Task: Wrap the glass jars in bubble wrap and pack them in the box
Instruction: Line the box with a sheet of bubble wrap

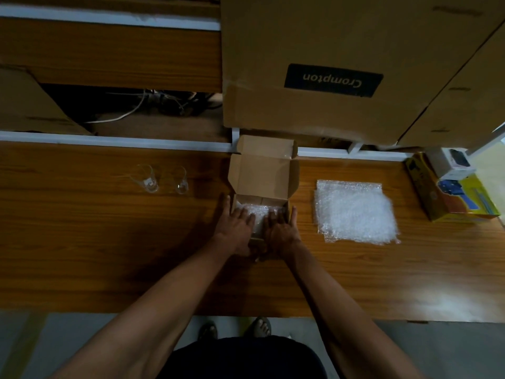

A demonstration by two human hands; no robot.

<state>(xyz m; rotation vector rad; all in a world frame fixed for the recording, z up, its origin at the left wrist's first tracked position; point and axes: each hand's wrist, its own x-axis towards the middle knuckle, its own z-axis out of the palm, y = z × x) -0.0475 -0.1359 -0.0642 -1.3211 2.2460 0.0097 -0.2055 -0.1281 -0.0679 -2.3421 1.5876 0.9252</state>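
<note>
Bubble wrap lines the bottom of the small cardboard box [262, 184] in front of me, and both my hands are down in it. My left hand [235, 228] lies flat with the fingers straight, spread over the left part of the white padding in the box [258, 212]; its little finger runs along the outside of the box's left wall. My right hand [281, 231] lies the same way on the right part, fingers straight and pressing the wrap down, the outer finger against the right wall. Neither hand grips anything. Whether a wrapped jar sits under the padding I cannot tell.

The box stands at the middle of the tabletop, its lid flap [263, 176] thrown open toward the far edge, with a smaller flap standing up beyond it.

Two bare glass jars [161, 177] stand side by side to the left of the box, near the far edge of the wooden tabletop [95, 242], well apart from my left hand. A stack of bubble wrap sheets [355, 212] lies flat to the right of the box, near my right hand but not touching it. At the far right corner sits a yellow carton [453, 195].
</note>
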